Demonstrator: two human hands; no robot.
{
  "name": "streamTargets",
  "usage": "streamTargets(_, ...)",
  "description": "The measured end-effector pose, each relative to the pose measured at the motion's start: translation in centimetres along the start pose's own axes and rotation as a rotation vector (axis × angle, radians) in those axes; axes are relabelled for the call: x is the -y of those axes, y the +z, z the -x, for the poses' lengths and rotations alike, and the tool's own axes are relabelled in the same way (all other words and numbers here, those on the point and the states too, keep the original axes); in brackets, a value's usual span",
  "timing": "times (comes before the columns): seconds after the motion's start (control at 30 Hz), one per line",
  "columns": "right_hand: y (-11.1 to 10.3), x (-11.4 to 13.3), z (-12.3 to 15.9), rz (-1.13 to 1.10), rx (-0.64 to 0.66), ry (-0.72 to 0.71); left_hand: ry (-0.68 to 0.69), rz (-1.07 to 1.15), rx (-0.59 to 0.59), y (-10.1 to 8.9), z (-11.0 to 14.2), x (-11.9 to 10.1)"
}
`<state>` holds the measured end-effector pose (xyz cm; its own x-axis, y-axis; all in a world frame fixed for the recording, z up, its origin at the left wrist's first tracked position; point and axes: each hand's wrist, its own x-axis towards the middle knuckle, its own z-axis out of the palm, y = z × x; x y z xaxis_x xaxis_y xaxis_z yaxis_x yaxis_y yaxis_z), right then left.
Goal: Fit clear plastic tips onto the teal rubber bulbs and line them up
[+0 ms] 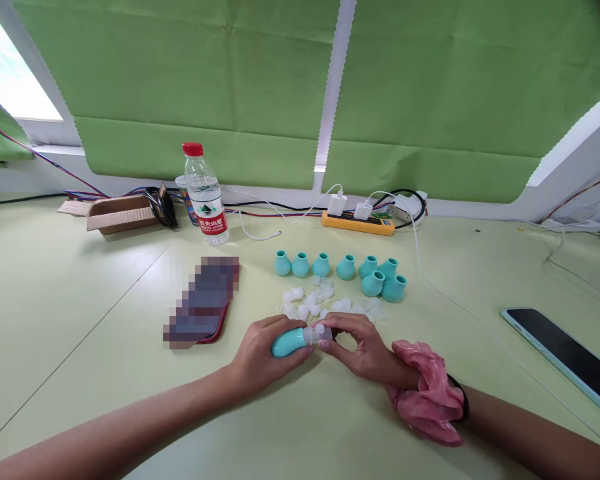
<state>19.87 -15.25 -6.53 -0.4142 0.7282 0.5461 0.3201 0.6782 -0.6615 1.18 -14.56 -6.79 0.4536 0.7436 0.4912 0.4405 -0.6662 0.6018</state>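
In front of you, low centre of the table [145, 373], the turquoise squeeze bulb [287, 343] lies on its side betw. your hands, the clear plastic nozzle [316, 335] at its R end. Your L hand [265, 353] has the bulb gripped, thumb below, fingers curled over the top; your R hand [363, 347] pinches the nozzle, thumb & fingertips only slightly apart. Just beyond: loose translucent plastic parts [324, 293], then eight open-necked turquoise bulbs [345, 267], upright; can't see what's in them. Farther back, L side: water bottle [207, 200] w/ red cap, clear liquid inside, touching or near a patterned paper cup [186, 200], contents hidden; open cardboard box [123, 215], inside mostly hidden, black cable [163, 208] at its R end. Orange power strip [358, 223] back centre, w/ two white chargers [337, 205] plugged in.
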Motion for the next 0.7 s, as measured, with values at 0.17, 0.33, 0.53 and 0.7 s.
streamTargets(0.17,-0.2,0.1,0.0,-0.007,0.066,0.105,0.08,-0.16,0.027,0.2,0.2,0.2)
streamTargets(0.33,-0.2,0.3,0.1,-0.117,0.083,0.22,0.202,-0.264,0.016,0.1,0.4,0.1)
streamTargets(0.53,0.0,0.5,0.0,-0.391,0.167,0.5,0.276,-0.336,-0.009,0.1,0.5,-0.1)
streamTargets(0.7,0.0,1.0,-0.5,-0.546,0.203,0.679,0.309,-0.396,-0.009,0.3,0.6,0.0)
